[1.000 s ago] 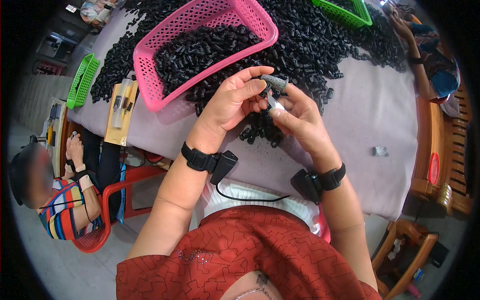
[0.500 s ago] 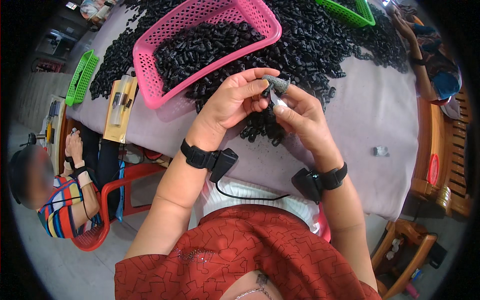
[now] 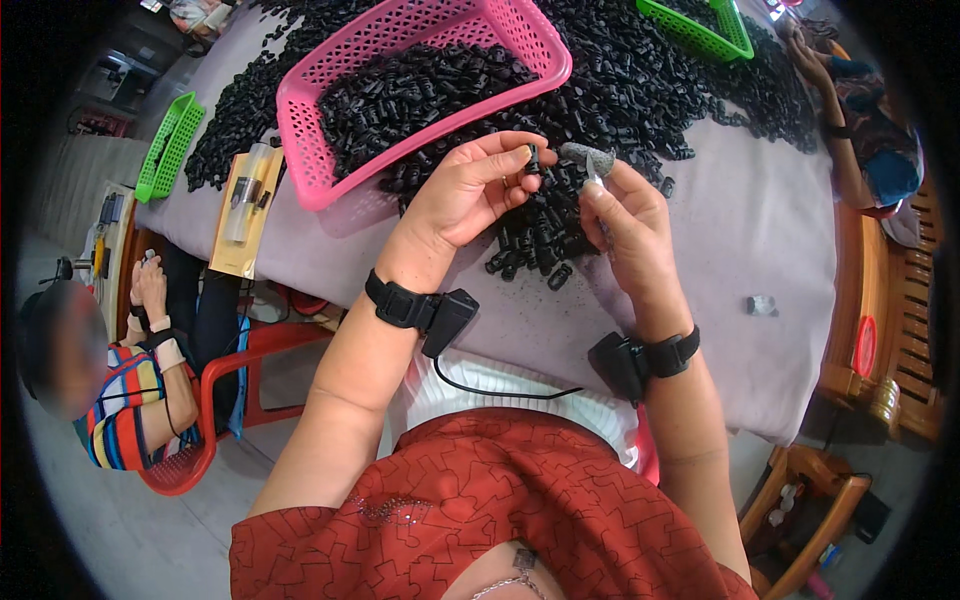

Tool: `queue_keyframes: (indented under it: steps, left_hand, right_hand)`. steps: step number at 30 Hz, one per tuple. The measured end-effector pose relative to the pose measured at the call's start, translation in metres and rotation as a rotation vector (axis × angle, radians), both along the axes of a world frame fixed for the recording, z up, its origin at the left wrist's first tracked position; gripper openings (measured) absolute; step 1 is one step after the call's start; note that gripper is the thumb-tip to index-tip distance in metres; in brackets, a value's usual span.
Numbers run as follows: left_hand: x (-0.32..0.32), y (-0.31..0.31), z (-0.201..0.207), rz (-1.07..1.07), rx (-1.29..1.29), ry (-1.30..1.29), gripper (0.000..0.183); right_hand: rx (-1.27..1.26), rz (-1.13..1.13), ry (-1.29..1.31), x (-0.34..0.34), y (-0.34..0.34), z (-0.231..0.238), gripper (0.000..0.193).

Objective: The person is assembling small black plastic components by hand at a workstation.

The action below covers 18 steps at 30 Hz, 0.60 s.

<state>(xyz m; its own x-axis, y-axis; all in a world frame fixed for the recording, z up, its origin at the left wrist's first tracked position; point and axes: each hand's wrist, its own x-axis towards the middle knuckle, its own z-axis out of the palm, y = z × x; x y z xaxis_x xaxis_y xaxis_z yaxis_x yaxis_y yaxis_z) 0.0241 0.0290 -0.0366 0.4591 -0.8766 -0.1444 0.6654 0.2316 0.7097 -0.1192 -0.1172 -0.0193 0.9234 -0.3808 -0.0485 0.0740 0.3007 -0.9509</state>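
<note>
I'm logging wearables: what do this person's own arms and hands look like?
Short red sleeves with dark puzzle-like outlines leave the forearms bare. Each wrist wears a black strap carrying a black box; a thin black cable runs from the left one. The right hand has a grey textured cover on a finger; the left hand shows none.

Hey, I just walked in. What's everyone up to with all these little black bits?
The person's left hand pinches one small black piece. Close by but apart, the right hand, with a grey cover on a finger, grips something small and shiny, mostly hidden. Beyond them, a pink basket holds many similar pieces, with more heaped around it on the table.
</note>
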Motion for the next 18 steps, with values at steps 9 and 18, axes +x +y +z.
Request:
queue_keyframes:
  steps: [9,18]
  left_hand:
    - [0.0049,0.0015,-0.0076,0.027,-0.064,0.026,0.027]
    - [0.0040,0.0021,-0.0060,0.019,-0.106,0.056,0.028]
  right_hand:
    - [-0.022,0.035,0.016,0.0013,-0.0012,-0.0032,0.019]
    - [-0.003,0.042,0.047,0.0007,0.0007,-0.0037,0.022]
